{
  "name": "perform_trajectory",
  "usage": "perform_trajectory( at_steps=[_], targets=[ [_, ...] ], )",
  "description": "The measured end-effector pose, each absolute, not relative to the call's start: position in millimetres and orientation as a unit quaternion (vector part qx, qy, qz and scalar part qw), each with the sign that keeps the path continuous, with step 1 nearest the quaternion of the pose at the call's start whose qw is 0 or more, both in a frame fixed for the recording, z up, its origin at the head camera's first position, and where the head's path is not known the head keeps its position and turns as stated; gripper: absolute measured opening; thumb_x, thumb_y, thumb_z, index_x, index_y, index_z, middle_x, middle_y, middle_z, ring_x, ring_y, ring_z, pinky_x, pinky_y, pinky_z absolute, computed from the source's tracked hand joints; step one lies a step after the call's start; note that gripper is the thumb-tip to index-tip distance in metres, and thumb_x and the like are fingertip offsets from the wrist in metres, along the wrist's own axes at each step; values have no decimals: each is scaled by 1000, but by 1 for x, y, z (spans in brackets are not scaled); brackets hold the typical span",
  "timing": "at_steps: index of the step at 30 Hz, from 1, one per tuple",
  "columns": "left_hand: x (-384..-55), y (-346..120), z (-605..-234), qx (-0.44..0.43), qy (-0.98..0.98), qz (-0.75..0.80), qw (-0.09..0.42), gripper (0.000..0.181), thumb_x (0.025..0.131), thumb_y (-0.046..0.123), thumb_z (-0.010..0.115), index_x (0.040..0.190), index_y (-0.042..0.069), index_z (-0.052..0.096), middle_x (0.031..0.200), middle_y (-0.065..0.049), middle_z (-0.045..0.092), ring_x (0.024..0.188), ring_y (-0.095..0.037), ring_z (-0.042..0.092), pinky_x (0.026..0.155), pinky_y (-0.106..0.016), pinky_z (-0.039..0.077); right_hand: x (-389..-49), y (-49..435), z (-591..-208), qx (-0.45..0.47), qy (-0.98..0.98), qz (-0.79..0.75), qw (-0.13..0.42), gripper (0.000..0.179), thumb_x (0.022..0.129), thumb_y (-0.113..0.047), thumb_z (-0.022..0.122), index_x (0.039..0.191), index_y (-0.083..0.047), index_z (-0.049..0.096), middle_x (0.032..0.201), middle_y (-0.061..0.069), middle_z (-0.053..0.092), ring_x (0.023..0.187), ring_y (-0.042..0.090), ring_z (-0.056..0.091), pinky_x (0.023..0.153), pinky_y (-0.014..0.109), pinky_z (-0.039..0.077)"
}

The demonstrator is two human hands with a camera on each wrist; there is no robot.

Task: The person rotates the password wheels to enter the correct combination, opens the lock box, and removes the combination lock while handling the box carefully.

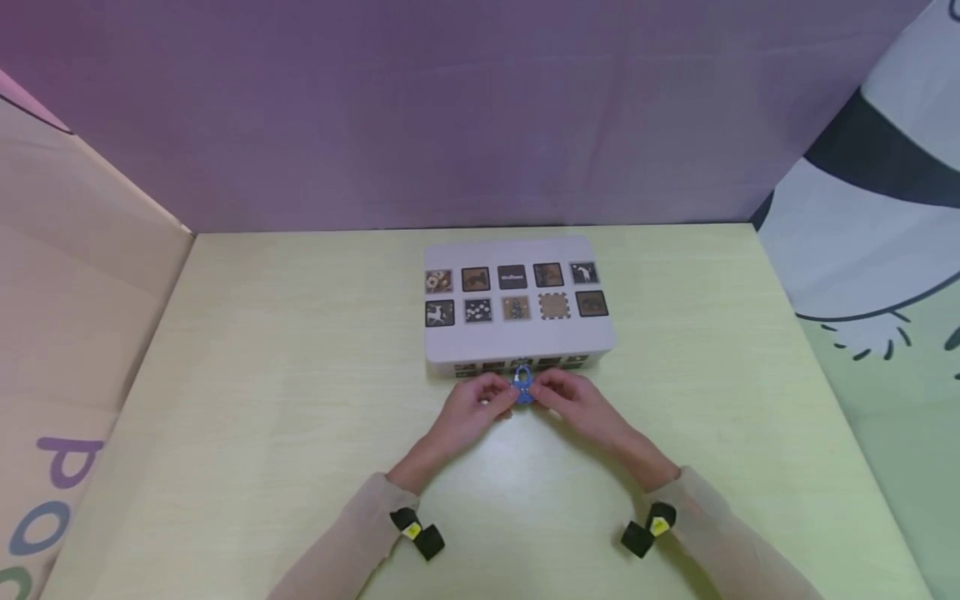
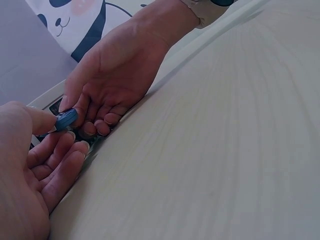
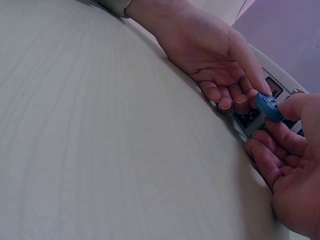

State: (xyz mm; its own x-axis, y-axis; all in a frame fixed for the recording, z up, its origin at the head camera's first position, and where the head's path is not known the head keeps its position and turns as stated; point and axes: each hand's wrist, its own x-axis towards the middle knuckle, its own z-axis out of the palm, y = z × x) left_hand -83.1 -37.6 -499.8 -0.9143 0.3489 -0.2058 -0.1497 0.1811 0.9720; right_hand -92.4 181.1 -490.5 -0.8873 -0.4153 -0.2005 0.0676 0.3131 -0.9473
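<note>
A small blue padlock (image 1: 523, 392) is at the front face of a white box (image 1: 517, 339), its shackle up against the box front. My left hand (image 1: 468, 410) pinches the padlock body from the left between thumb and fingers. From the other side my right hand (image 1: 583, 410) pinches the same body. In the left wrist view the padlock (image 2: 66, 120) sits between both sets of fingertips, with small marks on its face. The right wrist view shows the padlock (image 3: 268, 107) edge-on, the box front behind it. Fingers hide part of the padlock.
Small square pictures cover the box lid and front. The box stands on a pale wooden table (image 1: 300, 358), near the middle. A purple cloth wall (image 1: 420, 117) rises behind the table, with printed panels at left and right. Both wrists carry black straps with small dark blocks.
</note>
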Motion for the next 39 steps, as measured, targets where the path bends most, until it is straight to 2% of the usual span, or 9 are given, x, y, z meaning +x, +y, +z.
perform_trajectory(
  at_steps=[26, 35, 39],
  targets=[
    [-82, -37, -500, 65, 745, 634, 195, 25, 102, 25, 65, 110, 1, 68, 96, -12, 72, 85, -17, 67, 79, -32, 60, -91, 180, -488, -108, 776, -585, 211, 25, 104, -14, 60, 117, 7, 64, 112, 18, 70, 104, 24, 66, 93, 25, 55],
    [-83, -37, -500, 70, 746, 635, 190, 24, 102, 23, 65, 109, 0, 69, 94, -12, 72, 82, -17, 66, 77, -30, 60, -91, 181, -491, -105, 780, -586, 194, 28, 107, -15, 53, 118, 9, 63, 109, 17, 69, 100, 17, 64, 92, 26, 54],
    [-83, -37, -500, 67, 744, 636, 193, 24, 102, 23, 65, 109, 1, 69, 94, -12, 72, 82, -16, 66, 76, -29, 59, -91, 181, -490, -105, 772, -592, 205, 31, 106, -17, 56, 122, 8, 63, 114, 19, 70, 103, 18, 65, 94, 27, 54]
  ],
)
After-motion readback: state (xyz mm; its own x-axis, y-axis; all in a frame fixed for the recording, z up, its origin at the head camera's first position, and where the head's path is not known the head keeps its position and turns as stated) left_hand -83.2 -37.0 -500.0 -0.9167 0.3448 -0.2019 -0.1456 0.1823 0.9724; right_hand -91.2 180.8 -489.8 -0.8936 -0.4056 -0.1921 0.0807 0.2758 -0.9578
